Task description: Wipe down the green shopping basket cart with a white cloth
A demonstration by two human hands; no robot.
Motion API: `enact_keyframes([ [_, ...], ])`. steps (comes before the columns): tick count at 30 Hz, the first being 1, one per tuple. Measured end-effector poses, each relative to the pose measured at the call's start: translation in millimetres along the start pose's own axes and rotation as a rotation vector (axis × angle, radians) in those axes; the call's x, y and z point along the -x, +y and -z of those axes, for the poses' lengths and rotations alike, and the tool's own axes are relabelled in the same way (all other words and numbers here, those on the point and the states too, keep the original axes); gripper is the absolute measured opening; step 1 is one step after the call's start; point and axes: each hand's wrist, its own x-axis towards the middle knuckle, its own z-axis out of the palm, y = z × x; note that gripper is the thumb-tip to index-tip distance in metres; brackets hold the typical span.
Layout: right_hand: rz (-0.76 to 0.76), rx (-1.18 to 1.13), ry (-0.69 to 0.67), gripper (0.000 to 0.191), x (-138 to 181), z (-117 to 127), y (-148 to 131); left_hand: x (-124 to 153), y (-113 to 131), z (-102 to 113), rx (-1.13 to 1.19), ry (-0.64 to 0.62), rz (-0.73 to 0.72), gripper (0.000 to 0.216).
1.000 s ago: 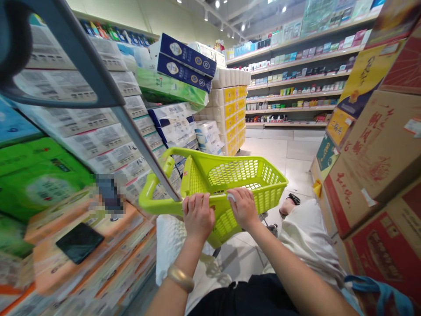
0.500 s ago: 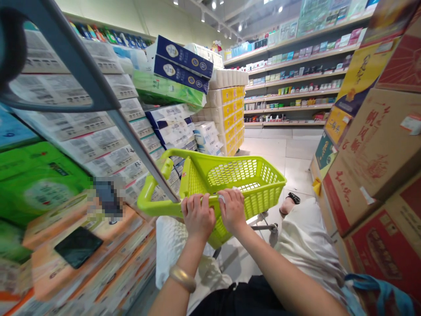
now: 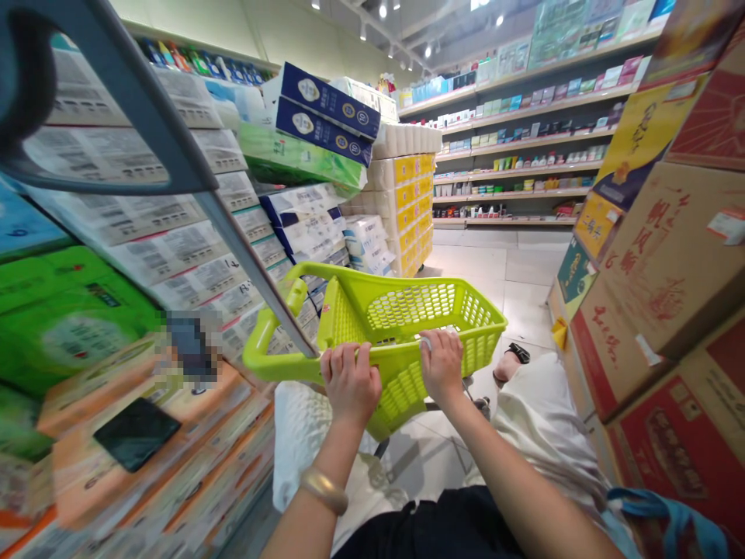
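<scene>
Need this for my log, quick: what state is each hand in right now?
Left hand: closed over the near rim of the yellow-green cart.
Right hand: curled over the same rim, holding a small white piece, perhaps tissue.

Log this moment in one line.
left hand: over lime-green shopping cart rim | right hand: holding white wipe on rim | right side: cardboard boxes

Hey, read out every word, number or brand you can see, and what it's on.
"10": on both navy packs
"一帆风顺": on the brown carton
Too small or blurred: print on the white packs, green pack, orange packs, yellow carton, red carton and shelf goods.
</scene>
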Motion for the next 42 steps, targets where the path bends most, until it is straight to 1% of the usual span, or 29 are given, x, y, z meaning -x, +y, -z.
enact_keyframes([
  [3,0.052,-0.068,-0.057,0.025,2.8,-5.5,-28.9,-0.7,-1.7,1.4,-0.011,-0.011,-0.003,0.033],
  [5,0.090,-0.098,-0.089,0.025,3.4,-5.5,-36.5,-0.9,-3.9,3.1,-0.028,-0.018,-0.010,0.033],
  [7,0.135,-0.112,-0.119,0.025,3.0,-2.6,-31.2,-0.9,-5.7,4.4,-0.046,-0.018,-0.021,0.032],
  [9,0.160,-0.108,-0.129,0.026,2.2,1.3,-16.5,-0.6,-6.3,4.6,-0.056,-0.012,-0.036,0.032],
  [12,0.130,-0.079,-0.080,0.026,0.9,5.1,6.0,0.1,-3.9,2.5,-0.059,0.002,-0.042,0.032],
  [14,0.083,-0.065,-0.037,0.026,0.5,4.6,10.1,0.4,-0.8,-0.3,-0.058,0.010,-0.031,0.032],
  [16,0.018,-0.065,0.005,0.026,0.9,2.1,1.5,0.8,2.3,-3.2,-0.048,0.017,-0.016,0.032],
  [18,-0.005,-0.093,0.010,0.026,2.3,-1.2,-16.5,1.2,4.6,-5.3,-0.025,0.018,-0.006,0.033],
  [20,0.046,-0.150,-0.038,0.027,4.0,-3.5,-35.7,1.6,5.7,-5.8,-0.002,0.010,-0.005,0.033],
  [22,0.118,-0.203,-0.095,0.029,5.0,-3.5,-47.0,2.1,5.8,-4.8,0.009,-0.001,-0.009,0.034],
  [24,0.175,-0.225,-0.138,0.030,4.8,-1.2,-45.0,2.2,5.5,-3.0,0.010,-0.009,-0.023,0.034],
  [26,0.196,-0.210,-0.147,0.030,3.7,2.3,-31.3,1.8,5.9,-1.2,0.002,-0.014,-0.041,0.034],
  [29,0.117,-0.146,-0.079,0.028,1.5,6.4,-6.2,0.8,9.3,0.3,-0.008,-0.023,-0.037,0.035],
  [31,0.048,-0.114,-0.038,0.028,0.7,6.9,0.3,0.3,13.2,0.2,-0.002,-0.029,-0.008,0.035],
  [32,0.023,-0.107,-0.028,0.028,0.8,6.5,-1.3,0.2,15.3,0.0,0.001,-0.032,0.005,0.035],
  [34,0.001,-0.112,-0.024,0.028,1.7,4.7,-13.1,0.6,19.0,-0.8,0.003,-0.033,0.010,0.035],
  [38,0.082,-0.179,-0.086,0.028,3.7,3.8,-42.8,2.6,23.4,-1.2,0.011,-0.025,-0.017,0.032],
  [40,0.120,-0.203,-0.112,0.028,2.5,6.7,-44.2,3.6,24.9,0.0,0.012,-0.027,-0.036,0.031],
  [42,0.154,-0.213,-0.139,0.027,-0.2,10.8,-33.9,4.1,26.6,1.7,0.012,-0.039,-0.056,0.033],
])
